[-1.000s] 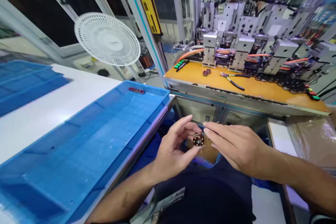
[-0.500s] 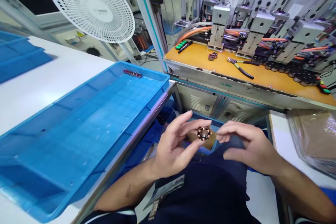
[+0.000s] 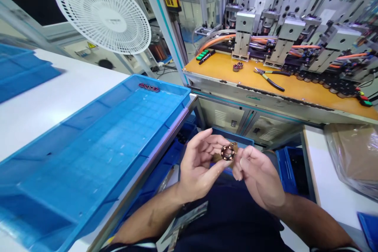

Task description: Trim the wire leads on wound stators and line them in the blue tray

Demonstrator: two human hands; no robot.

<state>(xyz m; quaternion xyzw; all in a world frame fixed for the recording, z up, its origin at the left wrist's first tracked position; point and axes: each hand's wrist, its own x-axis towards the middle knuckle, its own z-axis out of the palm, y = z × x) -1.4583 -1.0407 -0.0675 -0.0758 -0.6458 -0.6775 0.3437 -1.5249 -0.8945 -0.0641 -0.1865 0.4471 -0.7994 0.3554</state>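
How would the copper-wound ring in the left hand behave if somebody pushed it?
The copper-wound ring is probably stiff: it shows no bending in the left hand. Its round outline suggests it may roll on edge. Copper windings hint at weight for its size.

The ring (image 3: 227, 158) shows glossy, coppery metal windings, the tray (image 3: 103, 138) smooth, shiny plastic, the fan grille (image 3: 103, 19) matt plastic, the pliers (image 3: 264, 72) near the worktop's (image 3: 218, 67) front edge bare metal tips, and the wrapped package (image 3: 354, 149) glossy, crinkled film.
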